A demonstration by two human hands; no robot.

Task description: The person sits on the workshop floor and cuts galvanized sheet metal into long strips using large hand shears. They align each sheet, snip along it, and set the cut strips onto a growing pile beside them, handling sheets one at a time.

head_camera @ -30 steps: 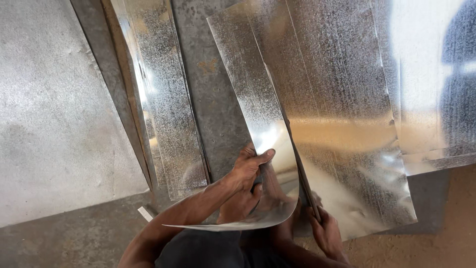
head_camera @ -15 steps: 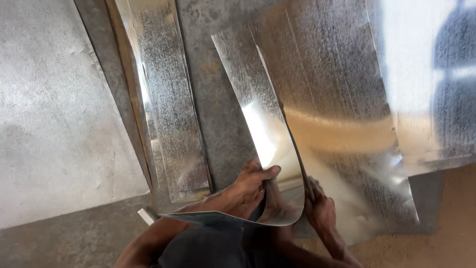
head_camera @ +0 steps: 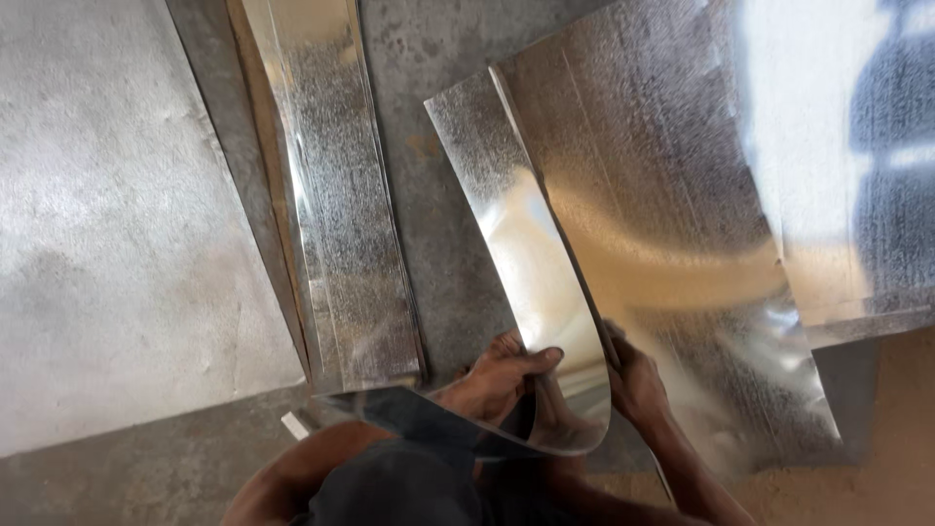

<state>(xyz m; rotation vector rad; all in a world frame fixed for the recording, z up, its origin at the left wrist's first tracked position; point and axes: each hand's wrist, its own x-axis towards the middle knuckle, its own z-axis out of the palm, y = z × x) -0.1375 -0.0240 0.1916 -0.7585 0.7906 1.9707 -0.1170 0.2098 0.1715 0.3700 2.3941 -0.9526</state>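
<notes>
We note a person crouched over galvanised metal laid on a concrete floor (head_camera: 448,244). The landmark for this report is the curled strip (head_camera: 531,282), a narrow length of shiny sheet that runs from the upper middle of the view down to the person's hands and bends up and over at its near end.

The left hand (head_camera: 497,385) grips the near end of the strip, thumb across its inner face and fingers behind, so its grip is clenched on the strip. We judge this hold serves to lift the strip clear and keep the curl open. The right hand (head_camera: 633,380) sits just right of the strip, at the seam where it meets the large sheet (head_camera: 682,244). Its fingers are closed around something at that seam, but the strip hides what it is; we cannot tell whether it holds a tool or the sheet edge.

The large sheet lies flat to the right of the strip and touches it along one long edge. A flat strip (head_camera: 341,224) lies well left of the curled strip, over a wooden batten (head_camera: 255,146). Further left lies a dull grey panel (head_camera: 117,244).

No packages, labels or signs show anywhere around the strip.
</notes>
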